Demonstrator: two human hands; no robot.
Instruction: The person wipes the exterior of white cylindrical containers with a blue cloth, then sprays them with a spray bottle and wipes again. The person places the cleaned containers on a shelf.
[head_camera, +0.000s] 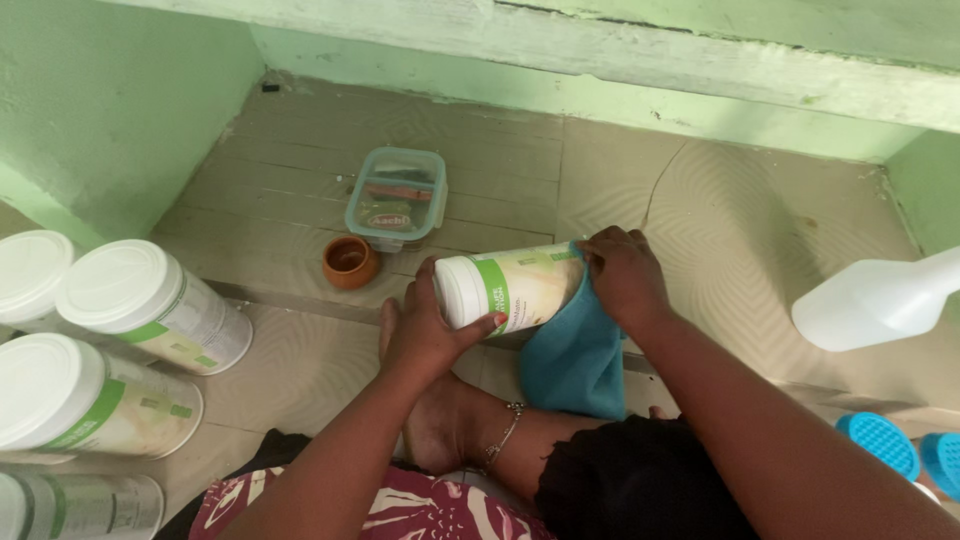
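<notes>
Near the middle of the tiled floor (720, 260), just ahead of our folded legs, we hold a white canister with a green band (510, 288) on its side, lid toward the left. Our left hand (425, 325) wraps the lid end, grip closed around it with the thumb on the side wall. Our right hand (625, 275) presses a blue cloth (575, 360) against the canister's base end, grip closed on the cloth; the rest of the cloth hangs down to the floor beneath. We judge the wiping to be under way on this one: the label looks clean and dry where it shows, though the base is hidden under cloth and hand, so we cannot tell how much is left. Along the left edge of the floor lie four similar canisters (150, 305), white lids facing us; whether they are wiped we cannot tell. Toward the back wall sit a small clay pot (350, 262) and, just behind it, a clear lidded container (397, 197). At the right edge a white spray bottle (880, 300) juts in, with blue scrubbers (880, 443) at the near right corner.
</notes>
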